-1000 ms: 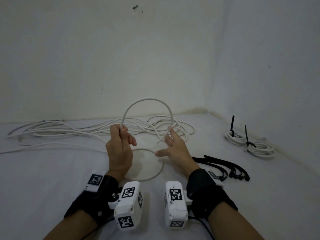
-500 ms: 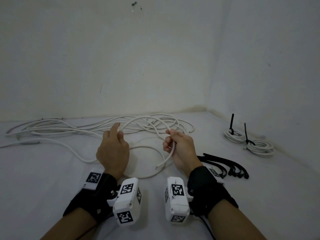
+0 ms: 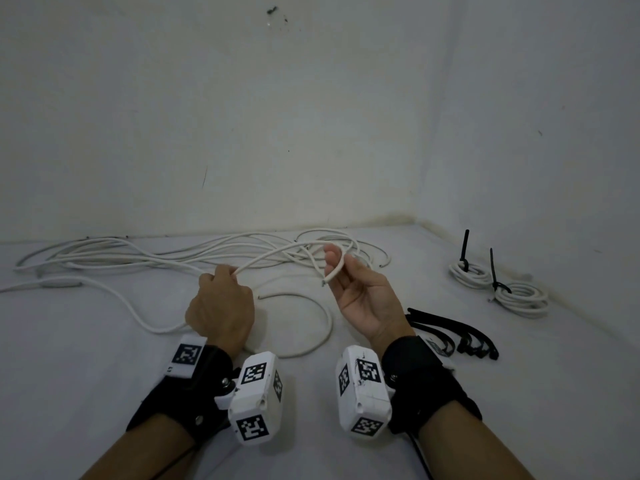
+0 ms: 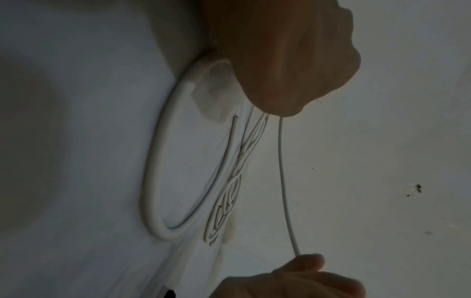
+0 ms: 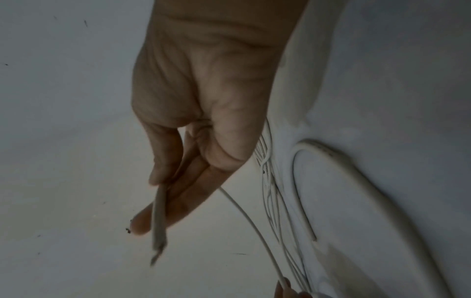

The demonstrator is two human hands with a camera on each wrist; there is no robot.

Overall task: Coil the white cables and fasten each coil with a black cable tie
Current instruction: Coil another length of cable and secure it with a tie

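A white cable [image 3: 277, 252] stretches in the air between my two hands. My left hand [image 3: 225, 285] is a fist that grips it, knuckles up. My right hand [image 3: 346, 277], palm up, pinches the cable's cut end [image 3: 332, 274] between thumb and fingers, with the cable bent over the fingertips. In the left wrist view the cable [image 4: 282, 181] runs from the left hand [image 4: 293, 60] toward a fingertip of the right. In the right wrist view the thumb [image 5: 163, 161] presses the cable end [image 5: 159, 217] against the straight fingers. Black cable ties [image 3: 453, 332] lie right of my right wrist.
Several loose white cables [image 3: 138, 259] sprawl along the back wall. Another cable loop [image 3: 323, 327] lies on the white surface between my hands. Two coils [image 3: 467, 273] [image 3: 523, 297], each fastened with an upright black tie, sit by the right wall.
The loop held up a second ago has come down. My right hand has turned palm up, lifting the cable end, and my left hand has closed into a fist on the cable.
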